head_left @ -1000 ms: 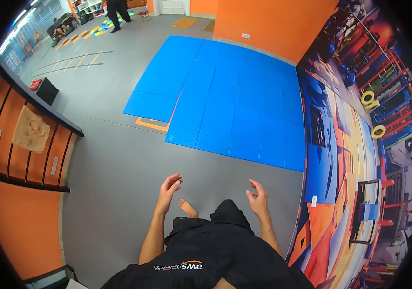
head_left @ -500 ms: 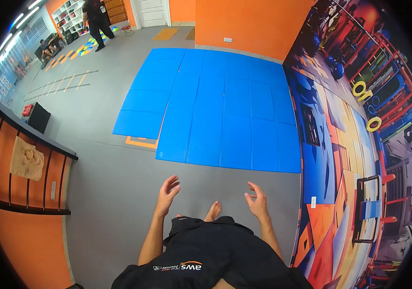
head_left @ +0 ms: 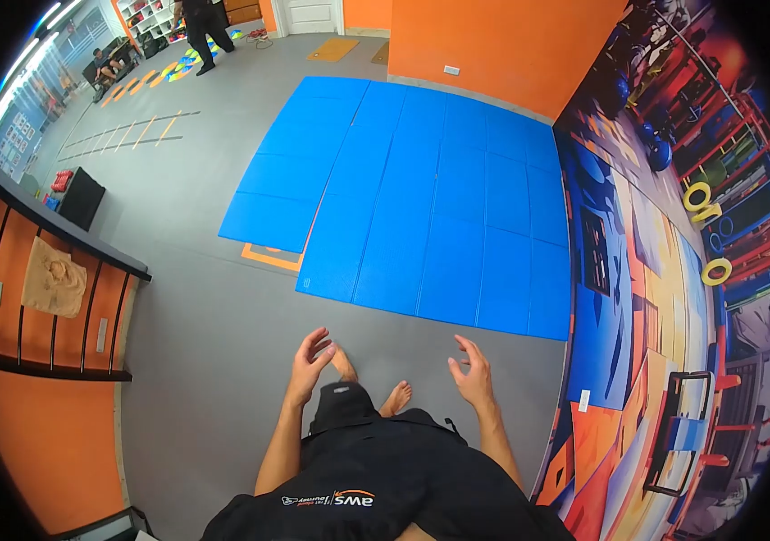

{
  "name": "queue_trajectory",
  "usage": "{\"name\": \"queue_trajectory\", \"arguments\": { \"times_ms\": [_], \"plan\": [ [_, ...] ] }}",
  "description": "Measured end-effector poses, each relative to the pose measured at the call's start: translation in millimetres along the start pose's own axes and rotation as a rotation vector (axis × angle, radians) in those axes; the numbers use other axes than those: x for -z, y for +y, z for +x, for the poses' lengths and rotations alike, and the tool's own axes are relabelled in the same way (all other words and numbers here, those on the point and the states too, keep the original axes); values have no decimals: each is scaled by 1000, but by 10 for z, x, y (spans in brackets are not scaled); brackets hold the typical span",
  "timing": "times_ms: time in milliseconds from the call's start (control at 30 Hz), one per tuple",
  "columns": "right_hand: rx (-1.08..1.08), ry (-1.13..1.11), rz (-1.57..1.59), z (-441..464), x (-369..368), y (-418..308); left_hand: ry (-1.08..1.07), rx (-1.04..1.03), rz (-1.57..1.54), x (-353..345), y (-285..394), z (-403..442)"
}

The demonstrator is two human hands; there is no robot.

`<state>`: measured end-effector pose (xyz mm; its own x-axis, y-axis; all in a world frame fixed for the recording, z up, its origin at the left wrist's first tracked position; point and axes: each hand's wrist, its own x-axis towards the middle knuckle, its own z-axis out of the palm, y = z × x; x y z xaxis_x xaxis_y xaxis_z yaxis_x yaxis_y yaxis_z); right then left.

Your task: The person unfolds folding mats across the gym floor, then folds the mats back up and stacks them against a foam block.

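My left hand (head_left: 312, 353) is held out over the grey floor (head_left: 223, 361), fingers apart and curved, holding nothing. Level with it on the other side, my right hand (head_left: 471, 370) is also raised with its fingers apart and nothing in it. Both hands are in front of my black shirt (head_left: 385, 482). Between them and lower down, my bare foot (head_left: 396, 398) rests on the floor, with my other leg (head_left: 343, 362) forward beside the left hand. Beyond the hands lie blue mats (head_left: 421, 207), which neither hand touches.
A railing (head_left: 51, 370) with a beige cloth (head_left: 55, 278) stands at left, near a black box (head_left: 82, 198). A mural wall (head_left: 619, 270) runs along the right. Farther back are a floor ladder (head_left: 128, 135), a standing person (head_left: 200, 36) and a seated person (head_left: 105, 68).
The view has turned slightly, so the mats appear rotated and shifted right. My left-side leg has come forward into sight. Both hands stay raised and empty.
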<state>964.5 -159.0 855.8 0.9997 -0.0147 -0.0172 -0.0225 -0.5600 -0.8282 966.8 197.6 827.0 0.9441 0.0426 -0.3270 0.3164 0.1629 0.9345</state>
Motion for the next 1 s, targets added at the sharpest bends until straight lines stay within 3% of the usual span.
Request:
{"name": "queue_trajectory", "arguments": {
  "times_ms": [200, 333, 533, 767, 1000],
  "plan": [
    [-2, 22, 6, 369, -275, -198, -111, -53, 31, 200, 47, 650],
    [-1, -1, 21, 679, -474, -508, -122, -88, 32, 395, 424, 1007],
    [181, 96, 44, 1143, -373, -1168, -119, -215, -87, 593, 1061, 1411],
    [236, 225, 233, 1255, -220, -1750, -256, -361, -26, 350, 1737, 1538],
    [434, 200, 229, 1183, 77, -2109, -380, -546, -64, 2, 2241, 1404]
  ]
}}
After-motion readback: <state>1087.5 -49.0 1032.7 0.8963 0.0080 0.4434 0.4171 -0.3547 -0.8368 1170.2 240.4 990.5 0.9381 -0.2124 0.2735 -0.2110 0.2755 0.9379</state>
